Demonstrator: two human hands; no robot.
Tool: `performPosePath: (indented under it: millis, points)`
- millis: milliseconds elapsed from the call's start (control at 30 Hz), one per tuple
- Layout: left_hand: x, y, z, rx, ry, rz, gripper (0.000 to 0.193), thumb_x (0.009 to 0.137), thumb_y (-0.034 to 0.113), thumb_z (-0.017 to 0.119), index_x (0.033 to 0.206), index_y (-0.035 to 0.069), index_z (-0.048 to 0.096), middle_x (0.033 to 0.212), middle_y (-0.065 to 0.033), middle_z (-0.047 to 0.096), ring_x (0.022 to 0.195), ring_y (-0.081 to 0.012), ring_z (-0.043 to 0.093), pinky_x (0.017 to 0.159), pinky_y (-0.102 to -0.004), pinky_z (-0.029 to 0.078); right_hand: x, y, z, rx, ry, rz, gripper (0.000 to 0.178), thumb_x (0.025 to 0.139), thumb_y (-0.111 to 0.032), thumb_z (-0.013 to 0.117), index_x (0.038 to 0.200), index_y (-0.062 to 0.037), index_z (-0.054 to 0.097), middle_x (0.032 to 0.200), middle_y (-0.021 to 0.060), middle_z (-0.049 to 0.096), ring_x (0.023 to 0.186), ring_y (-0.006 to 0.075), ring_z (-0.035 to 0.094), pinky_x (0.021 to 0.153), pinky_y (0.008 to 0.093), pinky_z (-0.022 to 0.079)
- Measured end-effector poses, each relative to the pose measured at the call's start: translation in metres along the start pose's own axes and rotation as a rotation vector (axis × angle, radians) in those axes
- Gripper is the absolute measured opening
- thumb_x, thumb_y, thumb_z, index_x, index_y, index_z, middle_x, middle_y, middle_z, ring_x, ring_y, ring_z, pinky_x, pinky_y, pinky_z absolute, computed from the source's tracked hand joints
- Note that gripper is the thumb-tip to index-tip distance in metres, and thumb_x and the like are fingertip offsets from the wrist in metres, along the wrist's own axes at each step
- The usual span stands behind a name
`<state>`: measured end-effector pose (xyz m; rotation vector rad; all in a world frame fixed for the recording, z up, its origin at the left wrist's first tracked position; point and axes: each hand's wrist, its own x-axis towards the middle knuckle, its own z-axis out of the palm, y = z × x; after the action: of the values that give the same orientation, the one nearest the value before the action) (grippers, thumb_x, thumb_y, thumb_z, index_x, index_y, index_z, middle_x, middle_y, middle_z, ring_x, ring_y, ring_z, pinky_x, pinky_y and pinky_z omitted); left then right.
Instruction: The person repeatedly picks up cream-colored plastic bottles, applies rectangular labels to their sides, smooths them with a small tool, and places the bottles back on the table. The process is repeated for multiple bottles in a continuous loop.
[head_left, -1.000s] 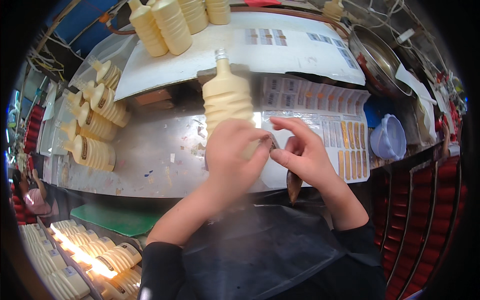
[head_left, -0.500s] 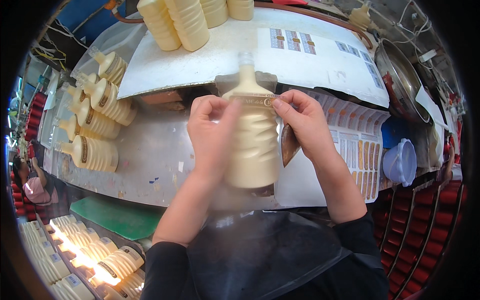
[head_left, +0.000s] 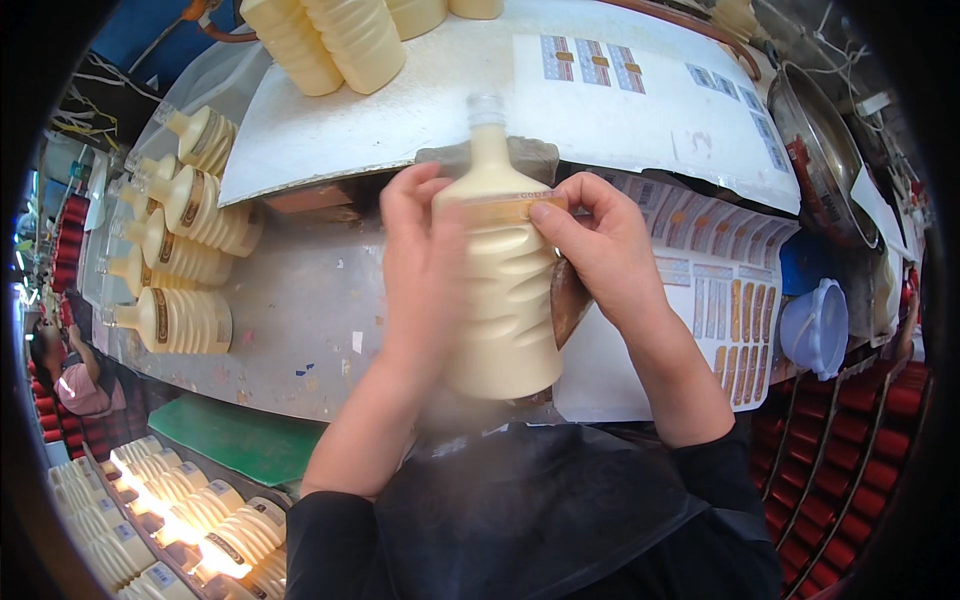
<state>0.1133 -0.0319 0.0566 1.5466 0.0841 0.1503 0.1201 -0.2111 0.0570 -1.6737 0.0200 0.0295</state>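
Observation:
A cream ribbed bottle with a clear neck lies in front of me, neck pointing away. Across its shoulder runs a tan-brown label strip. My right hand is closed, its thumb pressing the strip's right end against the bottle. At the left side of the bottle is my left hand, smeared by motion; whether its fingers grip anything cannot be made out. Beneath the bottle's neck shows a grey pad. A brown wedge-shaped piece sits beside the bottle under my right hand.
Labelled cream bottles lie stacked at left, with more standing on the white board. Sticker sheets spread at right near a lilac bucket and a metal basin. Brightly lit bottles fill the lower left.
The label strip now looks plain tan where printing showed before. My right thumb has shifted slightly left over it. My left hand is moving at the bottle's left side. The view has shifted slightly.

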Motion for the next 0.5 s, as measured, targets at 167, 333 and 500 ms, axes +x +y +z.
performPosePath:
  millis: [167, 333, 500]
  points:
    - [0.009, -0.004, 0.000, 0.140, -0.165, -0.087, 0.048, 0.102, 0.032, 0.058, 0.139, 0.005, 0.045, 0.123, -0.0172, 0.063, 0.111, -0.0216, 0.062, 0.099, -0.0354, 0.049, 0.003, 0.003, -0.009, 0.313, -0.055, 0.135, 0.018, 0.100, -0.013, 0.066, 0.115, -0.0041, 0.062, 0.092, -0.0033, 0.062, 0.078, 0.0021, 0.054, 0.069, 0.0192, 0.044]
    - [0.009, -0.009, -0.002, 0.040, -0.171, -0.116, 0.045, 0.104, 0.031, 0.057, 0.138, 0.004, 0.045, 0.122, -0.0160, 0.063, 0.110, -0.0195, 0.061, 0.097, -0.0343, 0.050, 0.001, 0.005, -0.006, 0.299, -0.098, 0.112, 0.027, 0.104, -0.019, 0.065, 0.125, -0.0037, 0.058, 0.093, -0.0031, 0.062, 0.082, 0.0022, 0.055, 0.073, 0.0183, 0.044]
    - [0.010, -0.010, -0.001, -0.017, -0.181, -0.132, 0.046, 0.104, 0.032, 0.060, 0.137, 0.004, 0.044, 0.121, -0.0154, 0.064, 0.108, -0.0177, 0.061, 0.095, -0.0329, 0.051, 0.003, 0.008, -0.001, 0.192, -0.064, 0.106, 0.035, 0.097, -0.026, 0.073, 0.122, -0.0037, 0.061, 0.093, 0.0035, 0.066, 0.087, 0.0096, 0.062, 0.078, 0.0268, 0.051]
